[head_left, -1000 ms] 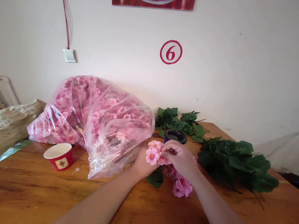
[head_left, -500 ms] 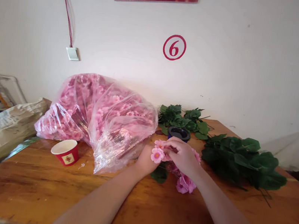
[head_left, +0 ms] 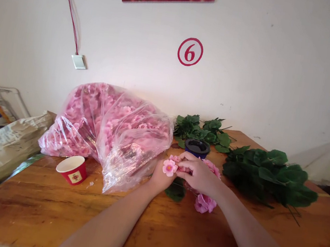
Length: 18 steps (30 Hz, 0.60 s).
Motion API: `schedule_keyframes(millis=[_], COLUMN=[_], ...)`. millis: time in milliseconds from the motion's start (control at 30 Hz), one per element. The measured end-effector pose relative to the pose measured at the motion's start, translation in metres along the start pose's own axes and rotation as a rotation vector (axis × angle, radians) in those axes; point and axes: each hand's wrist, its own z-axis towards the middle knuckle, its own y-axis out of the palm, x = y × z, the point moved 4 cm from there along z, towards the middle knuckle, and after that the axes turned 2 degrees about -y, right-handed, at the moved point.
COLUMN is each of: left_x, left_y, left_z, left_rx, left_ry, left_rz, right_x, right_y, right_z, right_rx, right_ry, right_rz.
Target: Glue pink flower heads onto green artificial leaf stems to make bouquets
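Note:
Both hands meet above the middle of the wooden table. My left hand (head_left: pixel 161 177) is closed around pink artificial flowers (head_left: pixel 169 168); its fingers are mostly hidden behind the blossoms and my other hand. My right hand (head_left: pixel 196 172) reaches across from the right, its fingers bent and pressed on the same pink flowers. More pink blossoms (head_left: pixel 205 204) lie on the table under my right wrist. A green leaf (head_left: pixel 175 190) sits below the hands. Just beyond them stands a dark blue bowl (head_left: pixel 197 146).
A clear plastic bag (head_left: pixel 111 127) full of pink flowers fills the table's back left. A red paper cup (head_left: pixel 72 170) stands at front left. Green leaf bunches lie at the back (head_left: pixel 195 128) and right (head_left: pixel 269 177). A pale sack (head_left: pixel 1 147) is beside the table's left edge.
My right hand has shifted slightly left and its fingers lie flatter over the flowers. The front blossom has moved a little left with the hands.

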Motion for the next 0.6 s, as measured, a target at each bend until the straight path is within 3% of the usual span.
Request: schedule_keyframes(millis=[267,467,600], left_x=[0.000,0.008,0.005], left_y=[0.009,0.007,0.004], left_z=[0.001,0.000,0.001], left_rx=[-0.113,-0.157,-0.096], left_ry=[0.021,0.059,0.010], left_rz=[0.101,0.172,0.137], right_x=[0.015,0.022,0.024], right_y=[-0.005,0.001,0.004], right_z=[-0.001,-0.001,0.000], right_rx=[-0.004,0.161,0.224], right_ry=[0.105,0.094,0.114], right_rz=[-0.109,-0.032,-0.048])
